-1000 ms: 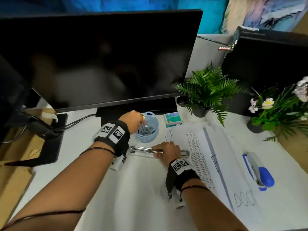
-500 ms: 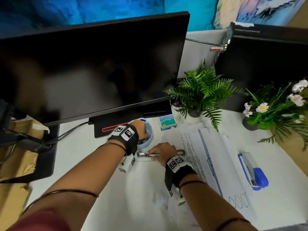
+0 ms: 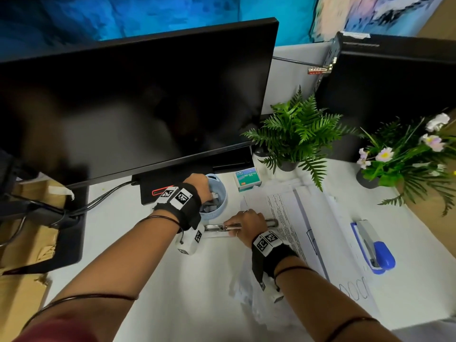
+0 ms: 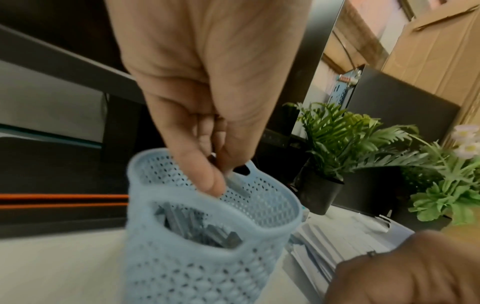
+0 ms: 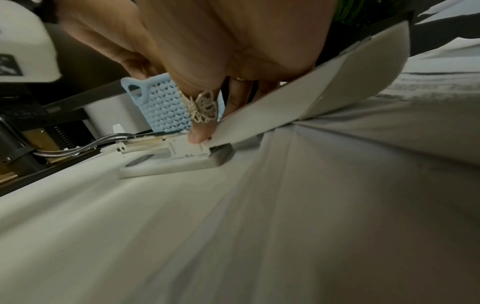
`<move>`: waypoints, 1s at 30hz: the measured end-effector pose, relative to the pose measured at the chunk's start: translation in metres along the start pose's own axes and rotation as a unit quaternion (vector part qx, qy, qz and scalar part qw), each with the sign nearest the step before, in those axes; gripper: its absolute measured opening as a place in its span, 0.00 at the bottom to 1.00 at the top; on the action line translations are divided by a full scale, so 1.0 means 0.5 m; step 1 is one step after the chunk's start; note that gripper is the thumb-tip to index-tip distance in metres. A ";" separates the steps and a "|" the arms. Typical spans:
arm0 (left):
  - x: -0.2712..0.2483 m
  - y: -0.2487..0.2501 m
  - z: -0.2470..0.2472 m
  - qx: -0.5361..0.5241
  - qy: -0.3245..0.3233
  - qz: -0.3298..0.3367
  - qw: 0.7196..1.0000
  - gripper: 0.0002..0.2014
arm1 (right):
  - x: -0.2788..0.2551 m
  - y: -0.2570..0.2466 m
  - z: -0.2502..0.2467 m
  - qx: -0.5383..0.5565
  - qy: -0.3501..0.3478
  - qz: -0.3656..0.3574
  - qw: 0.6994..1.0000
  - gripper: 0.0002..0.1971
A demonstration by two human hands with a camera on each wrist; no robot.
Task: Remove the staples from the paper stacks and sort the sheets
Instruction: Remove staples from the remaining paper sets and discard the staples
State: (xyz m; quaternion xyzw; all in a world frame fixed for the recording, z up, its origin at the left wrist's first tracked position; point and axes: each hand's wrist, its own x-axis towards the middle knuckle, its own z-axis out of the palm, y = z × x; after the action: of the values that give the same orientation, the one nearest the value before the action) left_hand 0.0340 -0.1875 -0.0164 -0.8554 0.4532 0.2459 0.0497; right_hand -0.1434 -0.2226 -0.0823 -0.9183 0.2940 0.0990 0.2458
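Observation:
My left hand [image 3: 200,186] reaches into the pale blue mesh basket [image 3: 218,193] in front of the monitor. In the left wrist view its thumb and fingers [image 4: 221,179] pinch a grey staple strip [image 4: 237,182] above several more strips lying in the basket [image 4: 207,257]. My right hand [image 3: 244,224] grips a clear and silver stapler [image 3: 215,228] lying opened on the table just in front of the basket. In the right wrist view its thumb [image 5: 200,133] presses on the stapler's magazine [image 5: 182,153] under the raised lid [image 5: 298,107]. The paper stacks [image 3: 298,218] lie to the right.
A black monitor [image 3: 138,102] stands close behind the basket. A green staple box [image 3: 247,178], a fern pot [image 3: 296,137], a flower pot [image 3: 404,159] and a dark computer case [image 3: 394,95] sit to the right. A blue stapler [image 3: 375,245] rests on the sheets. Cables and cardboard are at left.
My left hand has dipped deeper into the basket and now pinches a staple strip. My right hand stays on the opened stapler. The head view has shifted slightly.

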 end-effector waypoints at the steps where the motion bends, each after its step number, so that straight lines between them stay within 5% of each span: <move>1: -0.006 -0.007 -0.003 -0.011 0.005 0.002 1.000 0.06 | -0.001 0.000 0.000 0.000 0.002 0.002 1.000 0.16; 9: -0.092 -0.080 0.013 -0.338 0.067 0.043 0.938 0.15 | -0.003 -0.002 0.005 0.002 0.002 0.009 1.000 0.15; 16: -0.157 -0.103 0.078 -0.463 0.055 0.047 0.884 0.18 | -0.009 -0.004 0.012 0.019 0.028 0.020 0.999 0.14; 21: -0.191 -0.089 0.115 -0.566 0.055 0.012 0.822 0.09 | -0.016 -0.004 0.021 0.012 0.038 0.027 0.999 0.15; 25: -0.192 -0.094 0.147 -0.494 0.137 0.037 0.858 0.12 | -0.017 -0.005 0.023 0.018 0.040 0.030 0.999 0.15; 30: -0.187 -0.086 0.172 -0.433 0.173 0.036 0.884 0.03 | -0.020 -0.003 0.024 0.009 0.043 0.026 0.999 0.15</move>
State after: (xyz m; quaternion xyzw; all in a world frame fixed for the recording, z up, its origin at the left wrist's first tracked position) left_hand -0.0077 -0.0656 -0.0537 -0.8039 0.3336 0.2669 -0.4137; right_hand -0.1510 -0.2107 -0.0887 -0.9115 0.3291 0.0626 0.2387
